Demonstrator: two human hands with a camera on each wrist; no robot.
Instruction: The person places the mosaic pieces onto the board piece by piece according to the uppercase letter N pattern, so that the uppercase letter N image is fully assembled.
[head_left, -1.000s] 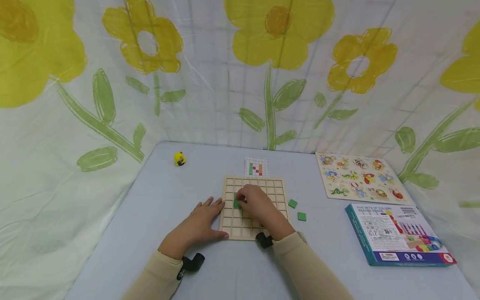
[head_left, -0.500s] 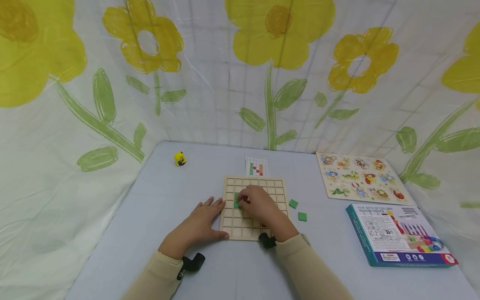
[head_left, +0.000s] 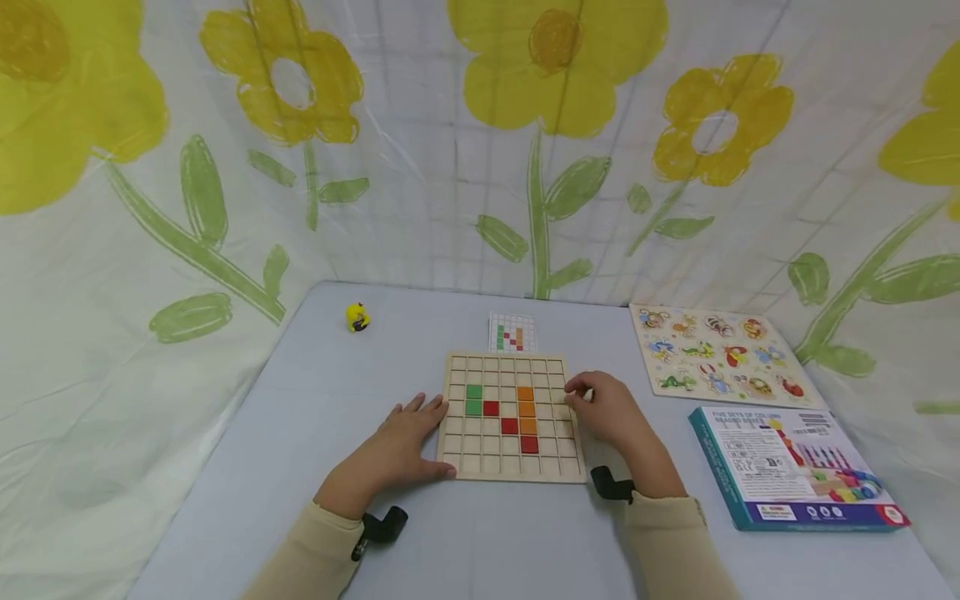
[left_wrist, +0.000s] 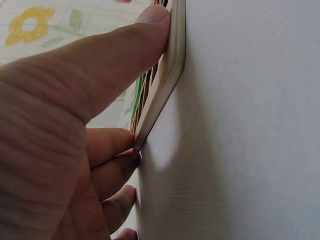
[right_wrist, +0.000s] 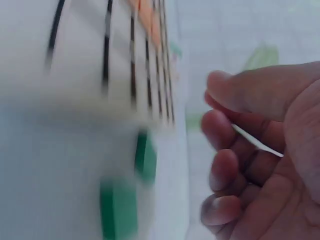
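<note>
A wooden grid board [head_left: 480, 462] lies flat on the table. My left hand [head_left: 397, 442] rests at its left edge with fingers spread, the thumb [left_wrist: 125, 47] against the board's edge in the left wrist view. Set in its cells are two green square tiles [head_left: 474, 399], red tiles [head_left: 510, 426] on a diagonal and a column of orange tiles [head_left: 527, 409]. My right hand [head_left: 615, 412] hovers just past the right edge, fingers loosely curled with nothing between them. Two loose green tiles [right_wrist: 119, 210] show beside the board in the right wrist view; the hand hides them from the head camera.
Behind the board lies a pattern card [head_left: 513, 332] with a coloured grid. A yellow toy figure [head_left: 357, 317] stands at the back left. An insect puzzle board [head_left: 712, 354] and a boxed bead set [head_left: 798, 471] occupy the right side of the table.
My right hand has moved right, from over the green tiles on the board to beyond its right edge, uncovering the red and orange tiles. My left hand has stayed put.
</note>
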